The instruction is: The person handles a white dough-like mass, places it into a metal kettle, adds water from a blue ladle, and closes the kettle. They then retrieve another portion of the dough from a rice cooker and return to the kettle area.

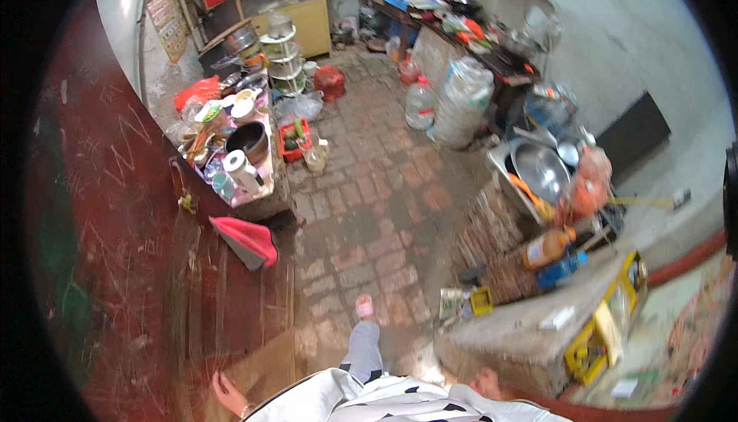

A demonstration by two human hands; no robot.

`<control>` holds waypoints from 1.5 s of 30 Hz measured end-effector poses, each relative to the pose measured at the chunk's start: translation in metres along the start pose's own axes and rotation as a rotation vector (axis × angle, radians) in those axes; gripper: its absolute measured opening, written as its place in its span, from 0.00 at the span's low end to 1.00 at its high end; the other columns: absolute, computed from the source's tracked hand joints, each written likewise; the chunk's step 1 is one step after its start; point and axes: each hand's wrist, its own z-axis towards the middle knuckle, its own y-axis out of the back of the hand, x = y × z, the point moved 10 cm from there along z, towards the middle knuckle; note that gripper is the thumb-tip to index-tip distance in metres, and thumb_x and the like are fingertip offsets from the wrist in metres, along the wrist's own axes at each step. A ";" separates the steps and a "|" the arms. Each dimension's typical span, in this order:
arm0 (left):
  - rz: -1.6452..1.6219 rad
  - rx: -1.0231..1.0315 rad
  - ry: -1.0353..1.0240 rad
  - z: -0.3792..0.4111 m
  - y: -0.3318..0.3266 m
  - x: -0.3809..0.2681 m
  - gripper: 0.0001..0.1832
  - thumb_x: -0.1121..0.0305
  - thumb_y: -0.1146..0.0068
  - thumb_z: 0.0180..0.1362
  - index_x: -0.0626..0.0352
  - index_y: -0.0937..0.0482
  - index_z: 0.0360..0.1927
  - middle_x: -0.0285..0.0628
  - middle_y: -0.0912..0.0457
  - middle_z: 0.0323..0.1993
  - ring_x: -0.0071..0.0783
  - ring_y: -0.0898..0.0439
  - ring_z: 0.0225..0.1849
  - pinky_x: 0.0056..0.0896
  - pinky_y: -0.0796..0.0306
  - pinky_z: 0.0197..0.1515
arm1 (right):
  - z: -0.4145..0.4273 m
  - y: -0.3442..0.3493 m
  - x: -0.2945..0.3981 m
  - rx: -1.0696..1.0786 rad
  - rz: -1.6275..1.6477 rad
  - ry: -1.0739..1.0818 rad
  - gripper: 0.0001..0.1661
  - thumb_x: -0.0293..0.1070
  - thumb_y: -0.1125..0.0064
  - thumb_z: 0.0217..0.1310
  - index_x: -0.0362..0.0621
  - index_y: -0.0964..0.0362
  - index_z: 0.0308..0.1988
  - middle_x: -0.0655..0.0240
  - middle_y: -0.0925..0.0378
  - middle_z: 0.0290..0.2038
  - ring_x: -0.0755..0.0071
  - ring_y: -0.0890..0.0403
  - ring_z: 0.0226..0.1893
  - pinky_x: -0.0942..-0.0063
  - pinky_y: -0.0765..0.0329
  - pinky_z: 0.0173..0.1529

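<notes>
My left hand (229,394) hangs at the lower left near the red wooden door (115,237). Nothing is in it, and its fingers are a little apart. A pink and grey cloth (248,242) hangs from the door's edge farther ahead. Low on the right, my right hand (486,383) is blurred beside a concrete ledge (501,341); no object shows in it. One foot in a pink slipper (364,305) is forward on the brick floor (369,220). Ahead to the left, a low table (266,183) carries a dark pot (247,140) and a white jug (242,169).
A steel basin (540,171) rests in a sink at right, near an orange bottle (545,248). Farther back stand a stuffed white sack (464,102), a water jug (421,105) and a cluttered counter (438,30). A red basket (293,140) and tiered rack (283,61) flank the walkway.
</notes>
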 end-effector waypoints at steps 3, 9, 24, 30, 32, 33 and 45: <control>0.114 0.025 0.306 0.007 -0.063 0.126 0.11 0.70 0.48 0.55 0.65 0.24 0.39 0.42 0.21 0.30 0.31 0.23 0.29 0.32 0.28 0.29 | 0.030 -0.095 0.037 0.079 -0.167 -0.178 0.15 0.30 0.50 0.60 0.42 0.31 0.48 0.66 0.25 0.25 0.66 0.21 0.26 0.64 0.24 0.26; 0.117 0.681 0.259 0.029 -0.402 0.033 0.14 0.63 0.38 0.50 0.63 0.21 0.34 0.44 0.19 0.30 0.31 0.21 0.33 0.32 0.27 0.37 | 0.091 -0.207 0.214 0.184 -0.291 -0.212 0.15 0.33 0.48 0.60 0.41 0.30 0.47 0.65 0.22 0.30 0.69 0.19 0.29 0.69 0.22 0.32; 0.947 1.182 0.053 0.103 -0.755 -0.109 0.27 0.45 0.45 0.52 0.62 0.19 0.39 0.47 0.18 0.40 0.39 0.19 0.41 0.37 0.28 0.45 | 0.358 -0.419 0.543 0.586 -0.862 -0.073 0.19 0.46 0.47 0.61 0.45 0.23 0.44 0.69 0.20 0.35 0.78 0.23 0.37 0.75 0.26 0.40; 0.940 1.271 0.325 0.122 -0.800 -0.109 0.29 0.43 0.48 0.53 0.61 0.20 0.42 0.48 0.20 0.43 0.41 0.21 0.45 0.38 0.29 0.47 | 0.434 -0.473 0.702 0.544 -0.704 -0.154 0.17 0.47 0.50 0.64 0.49 0.26 0.45 0.75 0.22 0.33 0.82 0.24 0.31 0.79 0.26 0.33; 0.918 1.298 0.360 0.135 -0.844 -0.115 0.30 0.42 0.49 0.53 0.61 0.21 0.43 0.48 0.20 0.44 0.42 0.22 0.46 0.39 0.30 0.48 | 0.480 -0.488 0.736 0.538 -0.769 -0.128 0.16 0.46 0.49 0.63 0.48 0.26 0.42 0.75 0.23 0.32 0.82 0.24 0.30 0.78 0.26 0.32; 0.911 1.322 0.364 0.140 -0.866 -0.118 0.31 0.41 0.50 0.53 0.61 0.21 0.44 0.48 0.20 0.44 0.42 0.22 0.46 0.39 0.30 0.48 | 0.495 -0.487 0.747 0.530 -0.786 -0.141 0.17 0.46 0.49 0.63 0.46 0.27 0.44 0.73 0.22 0.34 0.80 0.23 0.31 0.77 0.25 0.34; 0.406 1.512 -0.162 0.276 -1.339 -0.370 0.33 0.40 0.51 0.55 0.60 0.25 0.51 0.48 0.22 0.48 0.44 0.24 0.50 0.40 0.32 0.51 | 0.573 -0.495 0.921 0.258 -0.905 -0.288 0.16 0.37 0.44 0.57 0.40 0.23 0.42 0.68 0.21 0.38 0.72 0.23 0.39 0.73 0.30 0.47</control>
